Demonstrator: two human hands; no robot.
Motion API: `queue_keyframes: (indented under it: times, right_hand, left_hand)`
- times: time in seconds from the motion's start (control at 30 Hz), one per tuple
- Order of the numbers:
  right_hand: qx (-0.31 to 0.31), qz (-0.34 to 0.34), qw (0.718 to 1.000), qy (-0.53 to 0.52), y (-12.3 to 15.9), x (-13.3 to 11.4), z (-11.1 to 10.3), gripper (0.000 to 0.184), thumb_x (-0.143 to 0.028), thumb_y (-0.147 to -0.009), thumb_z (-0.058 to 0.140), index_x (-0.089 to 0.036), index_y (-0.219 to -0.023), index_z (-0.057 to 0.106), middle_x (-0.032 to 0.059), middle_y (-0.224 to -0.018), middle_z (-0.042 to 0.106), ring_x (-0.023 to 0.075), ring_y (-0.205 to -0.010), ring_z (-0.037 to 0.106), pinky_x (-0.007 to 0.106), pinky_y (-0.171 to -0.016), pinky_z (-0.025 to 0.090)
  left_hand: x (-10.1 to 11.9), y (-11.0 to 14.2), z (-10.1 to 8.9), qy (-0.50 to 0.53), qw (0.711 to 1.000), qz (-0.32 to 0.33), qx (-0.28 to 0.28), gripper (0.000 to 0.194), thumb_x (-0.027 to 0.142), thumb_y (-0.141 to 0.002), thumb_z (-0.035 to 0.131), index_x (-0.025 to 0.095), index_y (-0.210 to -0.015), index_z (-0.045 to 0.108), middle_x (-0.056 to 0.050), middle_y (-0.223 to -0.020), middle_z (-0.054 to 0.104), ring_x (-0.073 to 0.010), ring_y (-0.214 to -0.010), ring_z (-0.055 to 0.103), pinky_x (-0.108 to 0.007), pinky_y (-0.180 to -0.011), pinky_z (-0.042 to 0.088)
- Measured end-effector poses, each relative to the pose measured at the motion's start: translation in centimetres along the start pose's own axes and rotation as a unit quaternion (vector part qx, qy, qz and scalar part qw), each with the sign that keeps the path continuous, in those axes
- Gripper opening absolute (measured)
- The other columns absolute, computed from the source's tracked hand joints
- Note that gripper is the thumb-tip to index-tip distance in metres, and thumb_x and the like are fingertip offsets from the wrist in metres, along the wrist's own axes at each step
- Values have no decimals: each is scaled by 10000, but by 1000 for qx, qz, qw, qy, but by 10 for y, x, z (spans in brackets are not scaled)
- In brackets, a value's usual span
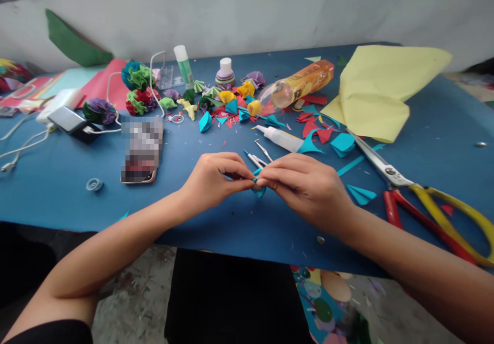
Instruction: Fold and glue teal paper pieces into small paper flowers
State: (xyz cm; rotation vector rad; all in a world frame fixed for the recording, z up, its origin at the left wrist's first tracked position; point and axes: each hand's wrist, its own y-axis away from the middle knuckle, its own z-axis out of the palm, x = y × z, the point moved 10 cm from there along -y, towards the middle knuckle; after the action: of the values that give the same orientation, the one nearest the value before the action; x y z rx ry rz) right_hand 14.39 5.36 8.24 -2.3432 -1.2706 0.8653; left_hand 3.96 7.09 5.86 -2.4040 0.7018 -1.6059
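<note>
Between my fingertips is a small piece of folded turquoise paper (pixel 259 192). My left hand (pixel 219 174) pinches its left side, and my right hand (pixel 309 184) grips it from the right, with the fingers of both nearly touching. Most of the paper is hidden behind the fingers. Just beyond lie metal tweezers (pixel 264 151) and a slim pen-like tool (pixel 252 158), partly covered by my right hand. A white glue bottle (pixel 283 138) with a pointed nozzle rests behind them. Folded turquoise pieces (pixel 360 195) lie to the right of my right hand.
Large scissors (pixel 391 172) with red and yellow handles lie at the right, by crumpled yellow paper (pixel 386 87). A drink bottle (pixel 297 87) lies among paper scraps. At the left are a phone (pixel 142 151), cables, paper flowers (pixel 141 100) and a small cap (pixel 94 184).
</note>
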Motion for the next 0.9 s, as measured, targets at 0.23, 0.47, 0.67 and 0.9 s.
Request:
queue_keyframes:
  times: [0.23,0.47,0.67,0.9]
  right_hand:
    - [65,185,955,-222,1,35,-12,166,-381,-876,602,-235,-874,681,43,-937,685,167,-891,643,311,-817,523]
    - [-68,309,791,-523,8,41,34,450,-396,-769,706,-202,-1155,579,55,-989,680,161,-867,656,279,-687,544]
    - [-6,295,838,-459,5,47,19,392,-395,-714,759,-194,-1005,591,37,-971,646,120,-775,605,257,-661,502]
    - [-24,294,867,-401,6,54,22,465,-555,-665,763,-192,-880,567,3,-810,596,120,-685,578,255,-612,482]
  left_hand:
    - [23,4,-13,18,992,102,68,201,339,-744,768,158,-691,701,-15,-707,684,-79,-623,614,-177,-545,512]
    - [33,12,-25,-4,968,203,150,148,326,-785,738,184,-785,694,-1,-752,658,-76,-672,613,-184,-588,533]
    - [14,6,-16,90,984,126,93,351,350,-724,789,192,-1009,658,-34,-984,636,-99,-845,633,-181,-682,574]
    - [-24,2,5,195,977,-84,21,420,300,-731,781,181,-1090,598,-54,-981,687,-149,-963,659,-207,-754,565]
